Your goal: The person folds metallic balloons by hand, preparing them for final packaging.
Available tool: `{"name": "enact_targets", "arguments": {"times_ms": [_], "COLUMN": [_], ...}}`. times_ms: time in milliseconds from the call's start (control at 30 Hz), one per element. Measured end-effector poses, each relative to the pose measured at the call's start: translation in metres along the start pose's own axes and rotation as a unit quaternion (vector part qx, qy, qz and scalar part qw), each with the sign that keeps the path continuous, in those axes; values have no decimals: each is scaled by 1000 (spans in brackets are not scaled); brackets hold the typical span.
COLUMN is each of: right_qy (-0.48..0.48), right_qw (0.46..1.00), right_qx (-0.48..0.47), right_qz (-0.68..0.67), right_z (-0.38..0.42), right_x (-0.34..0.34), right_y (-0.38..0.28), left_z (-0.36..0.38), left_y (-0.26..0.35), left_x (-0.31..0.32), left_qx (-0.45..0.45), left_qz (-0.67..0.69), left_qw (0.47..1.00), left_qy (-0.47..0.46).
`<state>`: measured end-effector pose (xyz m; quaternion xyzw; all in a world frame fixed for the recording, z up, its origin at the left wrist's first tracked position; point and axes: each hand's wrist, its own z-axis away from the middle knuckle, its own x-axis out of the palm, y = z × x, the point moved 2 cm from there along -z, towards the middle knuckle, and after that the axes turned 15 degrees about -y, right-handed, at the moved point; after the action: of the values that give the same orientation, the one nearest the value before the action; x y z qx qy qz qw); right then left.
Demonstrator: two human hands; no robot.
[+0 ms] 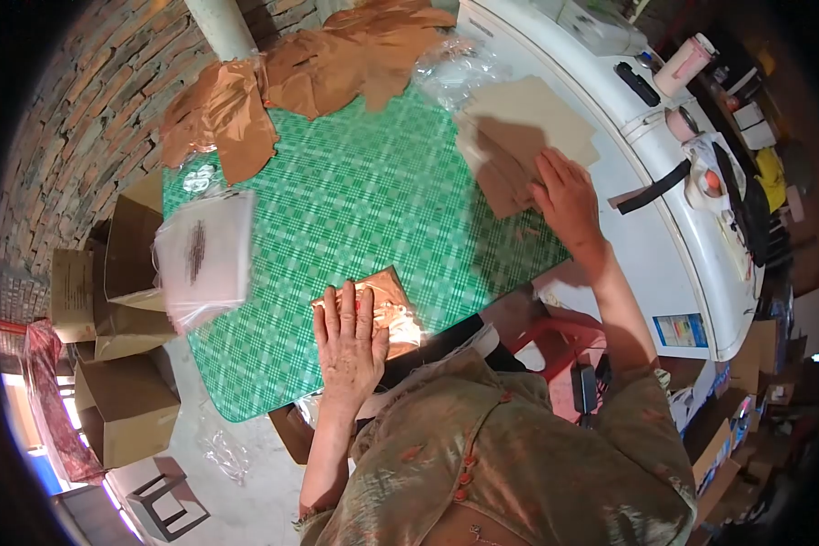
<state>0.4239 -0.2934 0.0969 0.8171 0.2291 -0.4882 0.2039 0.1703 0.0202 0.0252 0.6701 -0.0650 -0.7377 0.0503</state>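
My left hand (348, 341) lies flat with its fingers stretched out on a shiny copper-coloured foil packet (396, 314) at the table's near edge. Part of the packet is hidden under the fingers. To the right, my right hand (569, 205) reaches over the near corner of a loose pile of flat brown cardboard sheets (532, 114). Its fingers are extended and touch or hover just over the sheets; nothing is seen gripped in them. Both hands are above a table with a green checked cover (355, 191).
Copper-coloured foil pieces (337, 59) are heaped along the far edge. A stack of clear plastic bags (205, 255) sits at the left edge, and crumpled clear plastic (464, 68) at the back. Open cardboard boxes (127, 400) stand left; a white chest freezer (651, 264) borders the right.
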Motion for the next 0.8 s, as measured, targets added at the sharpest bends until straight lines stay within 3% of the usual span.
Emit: {"name": "enact_targets", "arguments": {"times_ms": [233, 467, 800], "right_qy": [8, 65, 58], "right_qw": [999, 996, 977], "right_qx": [14, -33, -182], "right_qz": [-44, -52, -97], "right_z": [5, 1, -23], "right_x": [7, -4, -14], "right_y": [2, -11, -122], "left_z": [2, 2, 7], "left_y": [0, 1, 2], "left_x": [0, -3, -2], "left_qx": [-3, -8, -8], "left_qz": [17, 27, 39], "left_qw": [1000, 1000, 999], "left_qy": [-8, -9, -5]}}
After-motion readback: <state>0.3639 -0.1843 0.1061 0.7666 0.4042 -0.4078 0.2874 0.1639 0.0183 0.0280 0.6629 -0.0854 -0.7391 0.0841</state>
